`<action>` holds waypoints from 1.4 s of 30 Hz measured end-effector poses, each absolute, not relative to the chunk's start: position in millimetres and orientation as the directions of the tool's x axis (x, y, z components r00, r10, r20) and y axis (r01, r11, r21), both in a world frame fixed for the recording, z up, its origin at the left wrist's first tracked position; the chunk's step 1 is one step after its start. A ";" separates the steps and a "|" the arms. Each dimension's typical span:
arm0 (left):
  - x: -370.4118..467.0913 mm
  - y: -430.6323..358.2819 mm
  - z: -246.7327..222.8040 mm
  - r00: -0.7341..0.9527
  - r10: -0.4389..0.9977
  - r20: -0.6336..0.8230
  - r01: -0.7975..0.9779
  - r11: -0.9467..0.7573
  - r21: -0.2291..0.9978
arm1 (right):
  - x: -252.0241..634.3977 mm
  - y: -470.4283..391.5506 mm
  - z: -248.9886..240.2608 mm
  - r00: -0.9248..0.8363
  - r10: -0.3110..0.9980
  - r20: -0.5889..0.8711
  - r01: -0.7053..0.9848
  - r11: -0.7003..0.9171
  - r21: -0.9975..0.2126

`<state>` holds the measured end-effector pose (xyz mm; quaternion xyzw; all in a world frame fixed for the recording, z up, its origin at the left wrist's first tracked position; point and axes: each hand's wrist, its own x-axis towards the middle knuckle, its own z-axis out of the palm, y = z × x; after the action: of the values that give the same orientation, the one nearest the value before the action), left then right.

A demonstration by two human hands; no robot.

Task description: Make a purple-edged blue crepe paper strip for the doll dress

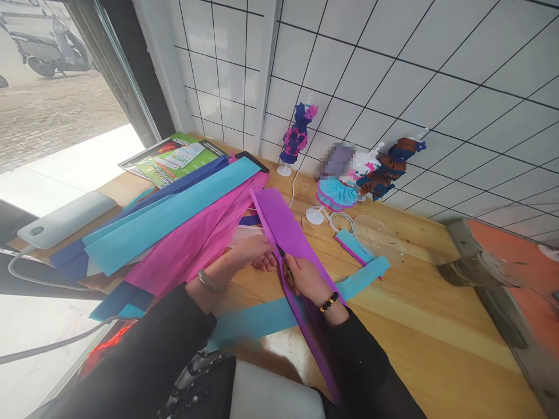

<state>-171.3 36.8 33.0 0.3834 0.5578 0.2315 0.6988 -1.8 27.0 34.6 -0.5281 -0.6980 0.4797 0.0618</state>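
My right hand [309, 280] is wrapped round a pair of scissors [286, 266], whose dark blades lie at the left edge of a long purple sheet [290, 224], apparently fabric or crepe paper. A narrow strip runs along that edge beside the blades. Just left of the scissors, my left hand [257, 251] is closed, pinching the strip's edge; its fingertips are partly hidden. Beneath the purple sheet, a light blue strip [257, 320] crosses the wooden table [419, 302]. Folded pink material [187, 244] and a turquoise length [174, 215] lie beside my left forearm.
A white box-shaped device [67, 218] with a cable sits at the left edge. Behind stand small dressed forms, one in navy and pink [295, 137] and one in brown [386, 169], by the tiled wall [393, 87]. A green printed packet [179, 154] lies at the back left.
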 end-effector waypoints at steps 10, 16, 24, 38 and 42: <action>-171.0 38.1 29.4 0.272 0.749 -0.605 0.094 0.605 0.791 | -2.2 27.9 32.7 -0.425 0.809 -0.406 0.711 0.021 -0.702; -171.0 37.7 31.2 0.277 0.748 -0.603 0.092 0.604 0.791 | -1.0 28.2 29.0 -0.424 0.819 -0.386 0.737 0.065 -0.672; -171.9 37.8 27.6 0.275 0.752 -0.599 0.087 0.601 0.794 | -1.2 27.5 31.0 -0.436 0.822 -0.367 0.746 0.102 -0.658; -182.2 41.5 35.6 0.247 0.760 -0.601 0.071 0.605 0.793 | -2.3 26.9 28.9 -0.422 0.837 -0.349 0.750 0.106 -0.653; -183.7 42.8 32.7 0.242 0.761 -0.603 0.086 0.602 0.794 | -3.2 25.8 28.6 -0.412 0.834 -0.367 0.737 0.068 -0.673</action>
<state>-183.7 42.8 32.7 0.3743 0.5657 0.2431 0.6935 -3.2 25.8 28.6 -0.5391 -0.7284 0.4189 0.0580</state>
